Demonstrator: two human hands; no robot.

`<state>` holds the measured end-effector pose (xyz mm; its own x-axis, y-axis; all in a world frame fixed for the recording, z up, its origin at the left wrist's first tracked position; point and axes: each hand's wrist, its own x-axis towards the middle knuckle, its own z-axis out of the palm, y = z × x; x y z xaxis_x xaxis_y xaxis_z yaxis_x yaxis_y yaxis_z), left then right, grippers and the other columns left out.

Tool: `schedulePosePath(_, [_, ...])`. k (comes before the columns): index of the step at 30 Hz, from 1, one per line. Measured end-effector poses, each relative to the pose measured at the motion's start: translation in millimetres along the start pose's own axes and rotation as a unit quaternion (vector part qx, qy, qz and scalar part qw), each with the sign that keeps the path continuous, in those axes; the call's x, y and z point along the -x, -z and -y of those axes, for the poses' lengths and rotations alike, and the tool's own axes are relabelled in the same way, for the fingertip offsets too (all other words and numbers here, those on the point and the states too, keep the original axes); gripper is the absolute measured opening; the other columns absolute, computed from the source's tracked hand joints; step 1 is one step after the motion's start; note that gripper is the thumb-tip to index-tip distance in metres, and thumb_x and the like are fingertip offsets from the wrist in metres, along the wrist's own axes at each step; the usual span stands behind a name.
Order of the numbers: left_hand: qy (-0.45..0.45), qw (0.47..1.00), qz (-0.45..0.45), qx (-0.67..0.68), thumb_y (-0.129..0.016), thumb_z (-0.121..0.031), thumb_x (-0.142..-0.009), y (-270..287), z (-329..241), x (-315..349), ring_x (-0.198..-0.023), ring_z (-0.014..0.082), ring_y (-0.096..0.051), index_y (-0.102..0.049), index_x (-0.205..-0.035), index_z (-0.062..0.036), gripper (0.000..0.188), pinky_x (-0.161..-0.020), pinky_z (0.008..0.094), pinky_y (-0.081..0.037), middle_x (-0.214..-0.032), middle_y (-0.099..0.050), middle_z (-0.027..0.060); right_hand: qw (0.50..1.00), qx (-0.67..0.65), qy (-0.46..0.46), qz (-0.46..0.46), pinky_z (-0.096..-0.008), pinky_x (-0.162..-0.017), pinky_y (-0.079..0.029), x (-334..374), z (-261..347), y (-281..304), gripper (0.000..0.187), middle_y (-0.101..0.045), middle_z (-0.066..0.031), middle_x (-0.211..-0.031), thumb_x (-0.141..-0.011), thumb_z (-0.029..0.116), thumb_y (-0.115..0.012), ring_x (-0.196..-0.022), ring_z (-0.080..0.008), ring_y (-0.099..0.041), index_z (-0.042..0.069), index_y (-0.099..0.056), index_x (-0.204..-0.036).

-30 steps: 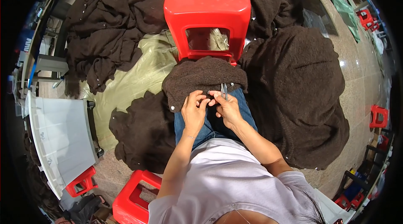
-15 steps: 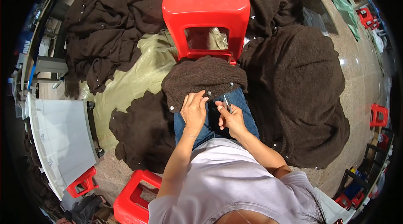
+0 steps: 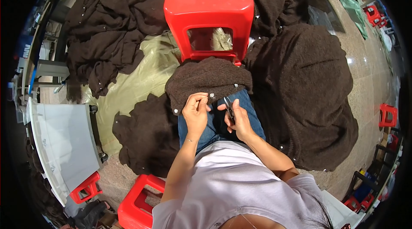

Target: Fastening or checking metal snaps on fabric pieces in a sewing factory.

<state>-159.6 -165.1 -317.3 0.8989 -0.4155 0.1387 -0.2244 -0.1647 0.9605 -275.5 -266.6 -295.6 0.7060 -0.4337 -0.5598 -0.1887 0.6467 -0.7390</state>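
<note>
We are pinching the near edge of the dark brown knitted garment (image 3: 208, 81) with our left hand (image 3: 195, 112), fingers closed on it, while it is lying across our knees below the red stool (image 3: 209, 12). Our right hand (image 3: 238, 119) is gripping small scissors (image 3: 228, 106) just beside it

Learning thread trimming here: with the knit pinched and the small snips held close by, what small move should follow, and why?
Probably bring the snips in the right hand to the spot the left hand pinches on the brown cardigan: the blades sit just beside that edge, not yet on it.
</note>
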Motion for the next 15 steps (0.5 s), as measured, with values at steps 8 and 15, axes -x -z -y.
schedulePosePath(8, [0.186,0.953,0.047,0.232,-0.056,-0.007,-0.097,2.3,-9.6,6.0,-0.086,0.0172,-0.067,-0.058,-0.097,0.0000,0.008,-0.070,0.0253,-0.056,-0.106,-0.066,0.0147,0.989,0.120,-0.072,0.049,-0.0239,-0.036,-0.020,-6.2,9.6,-11.5,0.049,-0.035,0.0065,-0.049,-0.100,0.046,-0.046,-0.039,-0.0040,-0.027,0.005,-0.062,-0.078])
schedulePosePath(15, [0.181,0.956,0.060,0.223,-0.057,-0.008,-0.097,4.1,-6.6,6.7,-0.084,0.0140,-0.064,-0.059,-0.096,-0.0006,0.007,-0.074,0.0275,-0.057,-0.107,-0.066,0.0138,0.987,0.138,-0.074,0.036,-0.0238,-0.036,-0.018,-12.2,11.9,-15.6,0.047,-0.033,0.0072,-0.048,-0.100,0.044,-0.048,-0.038,-0.0038,-0.023,0.006,-0.061,-0.075])
